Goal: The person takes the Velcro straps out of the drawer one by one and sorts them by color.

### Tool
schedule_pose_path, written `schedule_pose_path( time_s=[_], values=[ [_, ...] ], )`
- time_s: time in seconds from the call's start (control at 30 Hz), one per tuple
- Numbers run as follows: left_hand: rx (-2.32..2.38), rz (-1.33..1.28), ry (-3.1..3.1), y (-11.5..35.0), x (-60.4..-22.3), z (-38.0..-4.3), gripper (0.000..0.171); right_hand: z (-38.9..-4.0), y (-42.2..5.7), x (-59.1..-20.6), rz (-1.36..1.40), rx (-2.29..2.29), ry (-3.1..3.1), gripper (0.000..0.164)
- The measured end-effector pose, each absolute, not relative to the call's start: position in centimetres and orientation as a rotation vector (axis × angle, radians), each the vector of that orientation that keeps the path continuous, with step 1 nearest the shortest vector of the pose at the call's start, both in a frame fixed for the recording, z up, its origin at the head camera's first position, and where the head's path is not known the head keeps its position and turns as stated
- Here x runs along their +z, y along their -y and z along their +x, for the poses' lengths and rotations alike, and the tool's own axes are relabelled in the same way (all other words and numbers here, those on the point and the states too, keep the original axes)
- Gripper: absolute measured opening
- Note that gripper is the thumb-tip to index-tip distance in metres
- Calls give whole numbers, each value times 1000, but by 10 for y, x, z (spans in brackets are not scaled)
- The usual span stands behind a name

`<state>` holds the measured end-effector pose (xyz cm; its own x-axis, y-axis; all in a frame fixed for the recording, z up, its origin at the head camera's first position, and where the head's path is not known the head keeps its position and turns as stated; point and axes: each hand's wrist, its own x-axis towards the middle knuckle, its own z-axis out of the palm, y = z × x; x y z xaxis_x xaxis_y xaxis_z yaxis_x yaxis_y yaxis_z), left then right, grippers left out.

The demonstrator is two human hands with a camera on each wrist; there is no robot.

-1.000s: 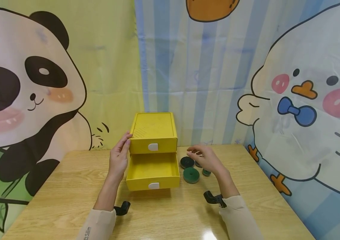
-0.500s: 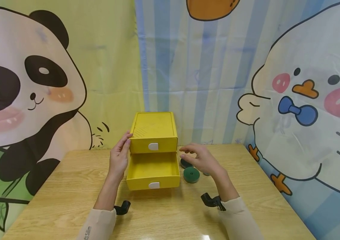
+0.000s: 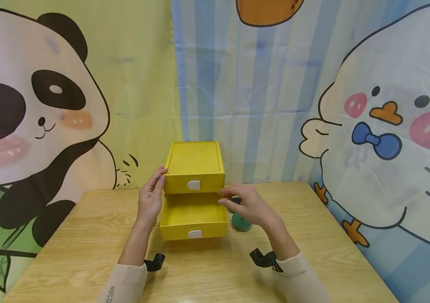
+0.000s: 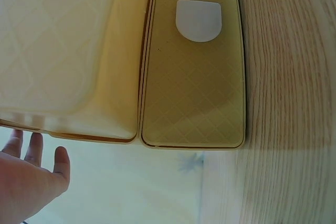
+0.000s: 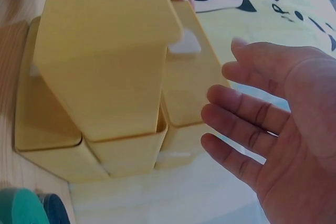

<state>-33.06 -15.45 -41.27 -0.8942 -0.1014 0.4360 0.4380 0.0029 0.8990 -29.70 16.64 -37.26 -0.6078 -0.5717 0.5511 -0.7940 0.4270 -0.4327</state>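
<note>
A yellow drawer cabinet (image 3: pixel 196 158) stands on the table, its middle drawer (image 3: pixel 193 229) pulled out and bare inside. My left hand (image 3: pixel 150 204) rests its fingertips against the cabinet's upper left side, with fingers fairly straight. My right hand (image 3: pixel 250 204) hovers by the right edge of the pulled-out drawer. Its fingers are loosely bent, with nothing between them in the right wrist view. Under and beside this hand lie a green disc (image 3: pixel 241 222) with a small centre hole and a dark disc (image 3: pixel 235 202), partly covered by the fingers.
The wooden table (image 3: pixel 105 235) runs in front and to both sides. White tab handles (image 3: pixel 194 185) mark the drawer fronts. Behind stands a printed curtain (image 3: pixel 233 97) with a panda and a chick. A closed bottom drawer (image 4: pixel 194 93) shows in the left wrist view.
My right hand has moved left from above the discs to the pulled-out drawer's right edge. The left hand, cabinet and drawer have stayed put.
</note>
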Motion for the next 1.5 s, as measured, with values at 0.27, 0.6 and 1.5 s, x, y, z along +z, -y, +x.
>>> schedule_pose_path(
  time_s=[0.27,0.6,1.5],
  values=[
    [-1949,-341,1906,154,-412,-331,40,-295,-153,-376,1321,1004,2241,17],
    [-1954,-342,1914,154,-413,-330,40,-281,-142,-374,1306,1070,2406,25],
    [-1959,-341,1909,153,-412,-330,41,-252,-106,-373,1394,692,2768,12]
  ],
)
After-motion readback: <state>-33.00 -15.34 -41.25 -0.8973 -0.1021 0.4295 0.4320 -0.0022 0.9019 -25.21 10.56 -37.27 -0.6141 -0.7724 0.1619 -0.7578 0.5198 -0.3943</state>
